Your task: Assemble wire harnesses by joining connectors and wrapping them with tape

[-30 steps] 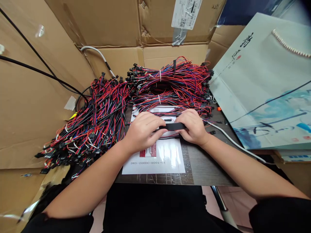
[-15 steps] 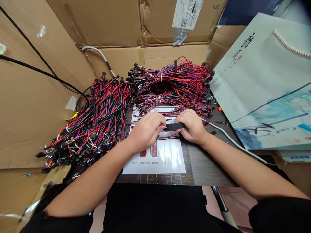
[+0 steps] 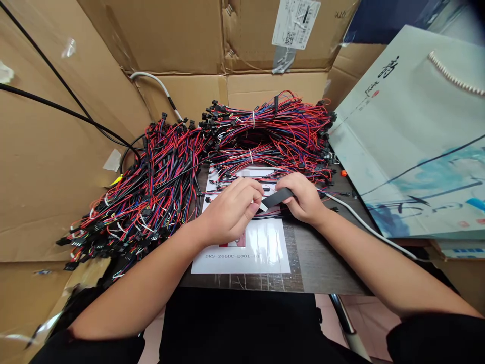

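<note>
A flat black strip (image 3: 277,198) spans the gap between my two hands, tilted with its right end higher. My right hand (image 3: 301,196) is closed on that right end, thumb below and fingers above. At the strip's left end my left hand (image 3: 235,208) is pinched shut, with a small white piece (image 3: 262,206) showing by its fingertips. It looks like backing on the strip, though the fingers partly hide it. Under the hands lie several wire harnesses and a printed sheet (image 3: 242,263) with a red picture.
A heap of red, blue and black wire harnesses (image 3: 166,172) lies on the left. Tied bundles (image 3: 280,121) are stacked behind the hands. A pale paper bag (image 3: 409,146) leans at the right, and a white cable (image 3: 367,225) runs along the table. Cardboard walls (image 3: 182,35) enclose the back.
The strip has tilted, its right end rising with my right hand. My left fingers have shifted slightly, and a white piece now shows at the strip's left end.
</note>
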The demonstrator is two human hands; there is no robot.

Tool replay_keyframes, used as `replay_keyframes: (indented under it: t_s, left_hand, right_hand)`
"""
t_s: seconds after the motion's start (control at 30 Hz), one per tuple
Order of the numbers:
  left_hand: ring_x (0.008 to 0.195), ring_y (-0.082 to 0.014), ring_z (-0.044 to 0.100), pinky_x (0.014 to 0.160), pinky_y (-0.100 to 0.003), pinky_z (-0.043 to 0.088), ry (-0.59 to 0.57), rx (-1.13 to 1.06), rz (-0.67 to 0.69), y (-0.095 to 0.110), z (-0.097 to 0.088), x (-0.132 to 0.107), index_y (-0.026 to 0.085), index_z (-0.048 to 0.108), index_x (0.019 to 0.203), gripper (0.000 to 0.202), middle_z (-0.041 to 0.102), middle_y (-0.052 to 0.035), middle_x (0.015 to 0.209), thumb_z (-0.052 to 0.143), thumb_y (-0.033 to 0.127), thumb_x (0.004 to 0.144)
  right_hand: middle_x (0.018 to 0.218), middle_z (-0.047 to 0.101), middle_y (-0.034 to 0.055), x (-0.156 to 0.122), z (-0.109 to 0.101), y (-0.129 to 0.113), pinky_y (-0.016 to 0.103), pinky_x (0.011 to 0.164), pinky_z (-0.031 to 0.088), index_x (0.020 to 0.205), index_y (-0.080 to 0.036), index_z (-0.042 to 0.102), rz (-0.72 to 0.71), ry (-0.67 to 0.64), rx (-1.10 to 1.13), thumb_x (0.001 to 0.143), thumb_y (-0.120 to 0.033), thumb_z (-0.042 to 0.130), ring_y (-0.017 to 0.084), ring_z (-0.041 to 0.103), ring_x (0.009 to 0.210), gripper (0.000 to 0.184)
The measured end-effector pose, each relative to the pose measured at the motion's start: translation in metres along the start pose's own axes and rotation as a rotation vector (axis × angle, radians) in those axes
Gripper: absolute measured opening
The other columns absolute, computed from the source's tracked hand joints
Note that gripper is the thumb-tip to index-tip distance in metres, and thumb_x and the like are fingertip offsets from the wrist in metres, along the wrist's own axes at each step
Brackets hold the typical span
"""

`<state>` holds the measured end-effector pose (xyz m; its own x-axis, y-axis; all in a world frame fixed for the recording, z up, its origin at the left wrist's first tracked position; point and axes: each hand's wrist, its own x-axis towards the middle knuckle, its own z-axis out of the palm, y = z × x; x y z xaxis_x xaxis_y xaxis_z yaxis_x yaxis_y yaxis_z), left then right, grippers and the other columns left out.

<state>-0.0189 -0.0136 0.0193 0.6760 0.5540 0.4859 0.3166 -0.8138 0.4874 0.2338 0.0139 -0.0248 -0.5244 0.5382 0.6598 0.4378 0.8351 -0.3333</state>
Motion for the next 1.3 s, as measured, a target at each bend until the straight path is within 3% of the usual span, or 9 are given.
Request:
replay_keyframes:
  t_s: [0.07,0.17,0.23,0.37,0.5,0.63,0.77,1.1,1.3]
  left_hand:
    - [0.110,-0.0200,0.054,0.098,-0.039,0.044,0.032,-0.061,0.006,0.000,0.003,-0.002,0.020,0.048,0.102,0.009,0.059,-0.0086,0.114,0.050,0.022,0.094]
    - [0.114,-0.0198,0.058,0.101,-0.039,0.046,0.109,-0.217,-0.037,-0.002,0.009,-0.004,0.022,0.040,0.129,0.041,0.060,-0.0096,0.122,0.057,0.027,0.092]
    - [0.116,-0.0200,0.059,0.101,-0.039,0.047,0.098,-0.257,-0.070,-0.003,0.011,-0.003,0.022,0.038,0.136,0.047,0.061,-0.0101,0.124,0.056,0.029,0.093]
    - [0.105,-0.0194,0.062,0.101,-0.039,0.045,-0.041,-0.134,-0.026,-0.002,0.008,0.001,0.019,0.061,0.104,0.022,0.070,-0.0054,0.103,0.044,0.031,0.099]
    - [0.094,-0.0200,0.064,0.090,-0.037,0.048,0.041,0.067,-0.069,-0.003,0.004,0.001,0.017,0.062,0.093,0.027,0.070,-0.0047,0.089,0.044,0.035,0.099]
    - [0.082,-0.0194,0.064,0.079,-0.034,0.046,-0.052,0.295,-0.102,-0.006,0.006,0.002,0.016,0.061,0.094,0.027,0.069,-0.0047,0.086,0.043,0.035,0.100]
    - [0.080,-0.0198,0.063,0.073,-0.032,0.044,-0.109,0.422,-0.088,-0.009,0.010,0.003,0.015,0.058,0.086,0.028,0.067,-0.0058,0.084,0.042,0.033,0.100]
    - [0.067,-0.0201,0.064,0.068,-0.034,0.042,-0.124,0.587,-0.084,-0.013,0.015,-0.001,0.017,0.061,0.083,0.030,0.067,-0.0039,0.070,0.045,0.037,0.099]
    - [0.067,-0.0188,0.064,0.070,-0.033,0.042,-0.097,0.555,-0.114,-0.013,0.015,-0.001,0.017,0.064,0.085,0.032,0.067,-0.0039,0.070,0.045,0.039,0.099]
  right_hand:
    - [0.096,0.065,0.0088,-0.001,0.000,0.001,0.043,0.081,0.046,0.109,-0.023,0.055,0.011,0.016,0.036,0.101,-0.046,0.039,0.024,0.061,0.089,0.029]
    - [0.096,0.065,0.0085,-0.002,0.001,0.000,0.044,0.082,0.048,0.113,-0.025,0.054,-0.004,0.076,0.086,0.101,-0.048,0.036,0.024,0.062,0.091,0.032]
    - [0.097,0.065,0.0084,-0.001,0.002,-0.003,0.045,0.082,0.049,0.117,-0.026,0.053,-0.030,0.111,0.110,0.101,-0.049,0.035,0.025,0.063,0.093,0.033]
    - [0.113,0.064,0.0113,0.002,0.002,-0.007,0.048,0.089,0.049,0.129,-0.027,0.051,-0.026,0.130,0.054,0.101,-0.042,0.037,0.027,0.061,0.106,0.034]
    - [0.134,0.053,0.0147,0.003,0.000,-0.010,0.052,0.094,0.047,0.134,-0.027,0.049,0.008,0.197,-0.130,0.096,-0.045,0.049,0.032,0.054,0.118,0.042]
    - [0.100,0.063,0.0112,0.003,0.001,-0.016,0.046,0.083,0.044,0.109,-0.022,0.056,-0.068,0.118,-0.284,0.091,-0.052,0.055,0.028,0.058,0.093,0.035]
    - [0.074,0.057,0.0055,0.008,0.007,-0.024,0.037,0.069,0.037,0.085,-0.018,0.055,-0.049,-0.040,-0.420,0.092,-0.044,0.057,0.020,0.050,0.070,0.027]
    - [0.062,0.052,0.0001,0.011,0.012,-0.027,0.033,0.062,0.029,0.069,-0.020,0.052,-0.237,-0.153,-0.422,0.094,-0.019,0.049,0.015,0.043,0.060,0.024]
    - [0.062,0.050,-0.0008,0.008,0.014,-0.032,0.030,0.061,0.033,0.073,-0.020,0.051,-0.165,-0.127,-0.209,0.093,-0.016,0.048,0.014,0.043,0.059,0.020]
